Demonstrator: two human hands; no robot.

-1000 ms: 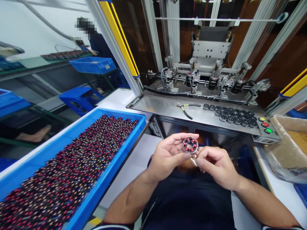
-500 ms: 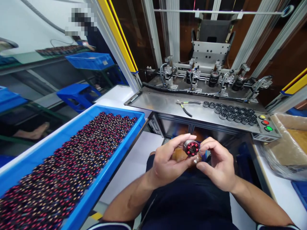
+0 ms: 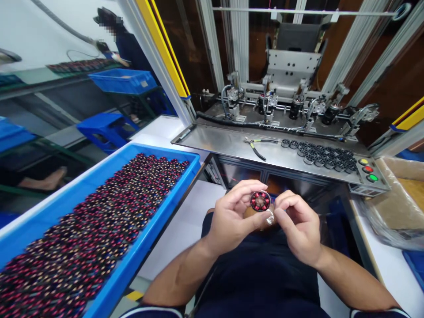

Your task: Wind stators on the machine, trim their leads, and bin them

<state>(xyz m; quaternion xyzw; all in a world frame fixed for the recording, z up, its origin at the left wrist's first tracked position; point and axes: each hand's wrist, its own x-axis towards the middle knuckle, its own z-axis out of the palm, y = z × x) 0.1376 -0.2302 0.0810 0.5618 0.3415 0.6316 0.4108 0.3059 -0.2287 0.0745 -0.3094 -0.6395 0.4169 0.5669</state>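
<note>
The left hand (image 3: 232,216) grasps a ring-shaped part (image 3: 260,208) between its thumb and fingers, holding it in front of the person's lap, with the round face and its circle of red coils tipped up toward the view. The right hand (image 3: 300,225) is just beside it, thumb and forefinger brought together near the ring's edge; whether they pinch anything thin cannot be told. A shiny silvery scrap (image 3: 270,217) shows between the two hands, just below the ring, by the left thumb. To the left, a long blue tray (image 3: 190,176) holds a dense layer of red-and-black parts (image 3: 109,216). Ahead, on the metal table (image 3: 215,140), pliers (image 3: 257,152) lie with handles spread, near a cluster of dark round parts (image 3: 326,157). At its right end are a yellow button (image 3: 363,161), a red button (image 3: 367,169) and a green button (image 3: 372,178). Behind the table stands a machine (image 3: 293,64) with several clamp-like fixtures. At upper left, a co-worker (image 3: 134,48) in dark clothing is near a blue bin (image 3: 124,81).
</note>
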